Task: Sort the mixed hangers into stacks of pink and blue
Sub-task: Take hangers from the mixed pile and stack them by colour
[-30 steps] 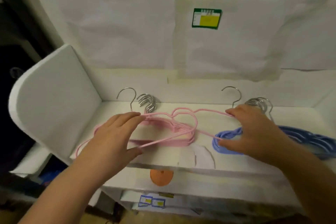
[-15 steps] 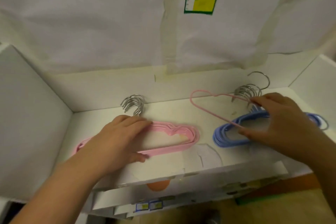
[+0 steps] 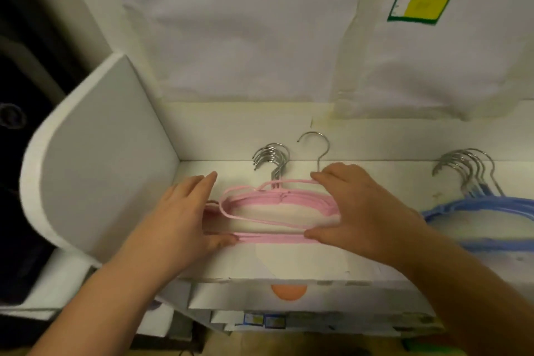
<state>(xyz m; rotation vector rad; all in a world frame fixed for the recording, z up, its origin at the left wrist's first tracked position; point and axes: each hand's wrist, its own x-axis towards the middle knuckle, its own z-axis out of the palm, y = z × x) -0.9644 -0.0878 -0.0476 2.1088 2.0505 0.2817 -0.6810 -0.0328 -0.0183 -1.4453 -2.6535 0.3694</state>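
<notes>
You are pinching one thin pink wire hanger (image 3: 254,218) with your right hand (image 3: 358,211), its steel hook (image 3: 316,147) offset from the pink stack (image 3: 289,202) beneath. Your left hand (image 3: 179,220) is resting flat, fingers straight, on the stack's left end. The blue stack (image 3: 479,211) is lying well apart, rightward, on the white shelf (image 3: 398,182).

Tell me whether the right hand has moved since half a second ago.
Yes. The right hand has left the blue stack and gone leftward; it now holds a pink hanger on the pink stack.
</notes>
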